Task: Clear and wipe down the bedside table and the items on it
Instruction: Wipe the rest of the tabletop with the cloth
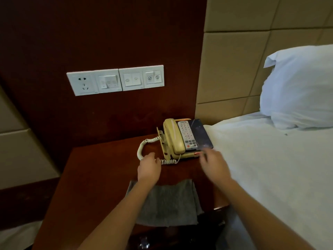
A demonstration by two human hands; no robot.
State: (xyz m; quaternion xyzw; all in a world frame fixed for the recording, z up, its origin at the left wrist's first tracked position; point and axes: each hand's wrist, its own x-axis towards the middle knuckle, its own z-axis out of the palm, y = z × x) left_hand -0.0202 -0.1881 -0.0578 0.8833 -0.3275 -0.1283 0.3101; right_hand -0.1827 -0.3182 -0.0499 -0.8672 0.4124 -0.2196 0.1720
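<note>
Both hands reach for the phone (177, 138) at the far right corner of the table (93, 170).

The cream phone sits against the bed (270, 168), its handset on the cradle, a dark card (202, 134) along its right side and its coiled cord (144, 147) looping out to the left. The left hand (149, 167) is loosely curled, fingers at the cord near the phone's near-left corner; whether it grips the cord I cannot tell. The right hand (214, 163) is blurred, fingers partly spread at the phone's near-right edge, holding nothing I can make out. A grey cloth (169, 204) lies flat at the table's near edge, under the forearms. The table's left half is open wood; the wall panel with switches (115, 80) closes the far side.
</note>
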